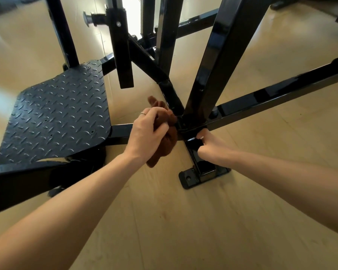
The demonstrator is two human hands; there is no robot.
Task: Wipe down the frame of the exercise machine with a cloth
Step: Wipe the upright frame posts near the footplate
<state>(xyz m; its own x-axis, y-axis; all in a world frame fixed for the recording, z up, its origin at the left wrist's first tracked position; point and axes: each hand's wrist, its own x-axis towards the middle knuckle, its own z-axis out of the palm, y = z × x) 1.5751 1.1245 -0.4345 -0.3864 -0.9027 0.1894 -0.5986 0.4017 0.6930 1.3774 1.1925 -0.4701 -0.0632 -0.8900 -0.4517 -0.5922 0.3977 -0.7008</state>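
The exercise machine's glossy black steel frame (220,61) rises from a floor-level joint where several bars meet. My left hand (146,133) grips a bunched brown cloth (169,141) and holds it against the left side of that joint. My right hand (211,146) grips the low base bar (195,152) just below the joint, thumb over the top and fingers curled round the far side. A ring sits on one finger of the left hand.
A black diamond-plate footplate (57,117) lies to the left. The base bar ends in a bolted foot bracket (201,177) on the light wood floor (174,221). A hanging black bar (123,55) with a knob stands behind the joint.
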